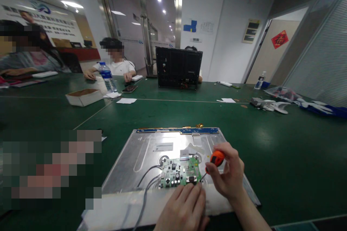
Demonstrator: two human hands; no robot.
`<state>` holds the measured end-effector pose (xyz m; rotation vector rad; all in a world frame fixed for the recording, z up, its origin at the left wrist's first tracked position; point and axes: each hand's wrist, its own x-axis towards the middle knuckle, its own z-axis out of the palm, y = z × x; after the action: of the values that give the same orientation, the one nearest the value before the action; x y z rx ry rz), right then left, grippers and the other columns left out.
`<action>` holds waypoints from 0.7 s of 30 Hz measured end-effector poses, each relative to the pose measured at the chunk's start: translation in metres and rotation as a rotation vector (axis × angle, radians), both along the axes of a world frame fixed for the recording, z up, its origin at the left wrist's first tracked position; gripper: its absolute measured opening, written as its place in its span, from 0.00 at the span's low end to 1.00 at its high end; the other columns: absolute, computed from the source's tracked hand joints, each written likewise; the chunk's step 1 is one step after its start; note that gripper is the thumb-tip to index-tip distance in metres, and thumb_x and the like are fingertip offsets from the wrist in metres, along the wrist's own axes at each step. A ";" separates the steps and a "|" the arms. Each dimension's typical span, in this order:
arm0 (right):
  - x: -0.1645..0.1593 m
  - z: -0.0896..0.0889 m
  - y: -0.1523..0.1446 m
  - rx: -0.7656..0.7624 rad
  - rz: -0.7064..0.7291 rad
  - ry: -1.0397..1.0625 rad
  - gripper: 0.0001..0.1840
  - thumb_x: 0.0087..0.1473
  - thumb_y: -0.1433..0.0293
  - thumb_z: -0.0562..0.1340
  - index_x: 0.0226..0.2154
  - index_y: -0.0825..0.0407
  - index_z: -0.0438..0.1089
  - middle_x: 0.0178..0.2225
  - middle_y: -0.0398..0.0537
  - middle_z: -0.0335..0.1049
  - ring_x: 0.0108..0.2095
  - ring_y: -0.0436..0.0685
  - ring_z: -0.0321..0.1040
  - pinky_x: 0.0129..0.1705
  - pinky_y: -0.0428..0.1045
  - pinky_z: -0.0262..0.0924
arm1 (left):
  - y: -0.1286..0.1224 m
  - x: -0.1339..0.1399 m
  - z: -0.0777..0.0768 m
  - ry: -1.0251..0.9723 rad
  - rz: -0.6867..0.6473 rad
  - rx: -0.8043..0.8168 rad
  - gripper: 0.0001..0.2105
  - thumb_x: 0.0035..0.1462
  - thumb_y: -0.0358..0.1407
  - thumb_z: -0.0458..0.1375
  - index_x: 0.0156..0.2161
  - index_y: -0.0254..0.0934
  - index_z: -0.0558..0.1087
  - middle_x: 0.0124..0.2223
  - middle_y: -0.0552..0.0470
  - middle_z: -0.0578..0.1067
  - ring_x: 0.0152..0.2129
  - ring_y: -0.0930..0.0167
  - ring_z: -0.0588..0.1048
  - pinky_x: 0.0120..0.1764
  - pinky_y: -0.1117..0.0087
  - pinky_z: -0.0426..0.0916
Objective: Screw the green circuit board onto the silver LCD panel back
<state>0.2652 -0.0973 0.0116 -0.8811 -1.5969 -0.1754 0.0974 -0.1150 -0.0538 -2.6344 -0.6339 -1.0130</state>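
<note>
"Which step is in hand?"

"A screw seems to be worked at the lower right corner of the green circuit board (173,173). The board is seated on the metal-backed display panel (121,173), which is laid flat on the green surface (292,158)."

"How are the hands placed?"

"The orange-and-black screwdriver (217,158) is grasped by the right hand (231,178), between thumb and fingers, with its shaft tilted toward that corner. The left hand (183,205) is laid by the board's lower edge, fingers together; whether anything is pinched beneath them cannot be told."

"And what is called for next?"

"Probably a straighter shaft and steady pressure, with the board kept from shifting. If the tip slipped, nearby components could be scratched."

"Are any containers to be seen?"

"An open white cardboard box (85,98) is set at the far left, though its floor is hidden. Near it a blue-capped water bottle (107,77) is stood, and a smaller bottle (260,80) is seen at the right; their fill levels cannot be told. Something reddish is held in a clear plastic bag (284,94)."
</note>
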 end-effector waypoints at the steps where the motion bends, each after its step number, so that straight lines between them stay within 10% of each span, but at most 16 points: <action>1: 0.000 0.002 0.000 0.004 -0.003 -0.001 0.13 0.59 0.67 0.61 0.47 0.48 0.63 0.28 0.43 0.64 0.24 0.52 0.62 0.22 0.46 0.60 | 0.000 0.000 0.001 -0.003 -0.004 0.001 0.12 0.65 0.35 0.50 0.46 0.29 0.71 0.43 0.42 0.78 0.37 0.63 0.75 0.39 0.63 0.70; 21: -0.002 0.004 0.002 0.022 0.013 0.019 0.17 0.58 0.71 0.61 0.50 0.49 0.62 0.37 0.48 0.66 0.29 0.52 0.65 0.23 0.45 0.62 | 0.001 0.000 -0.001 -0.019 0.007 0.020 0.12 0.64 0.35 0.51 0.47 0.30 0.71 0.43 0.43 0.77 0.37 0.63 0.74 0.40 0.63 0.69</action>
<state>0.2636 -0.0954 0.0156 -0.8531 -1.5800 -0.1748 0.0978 -0.1144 -0.0543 -2.6070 -0.6337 -1.0376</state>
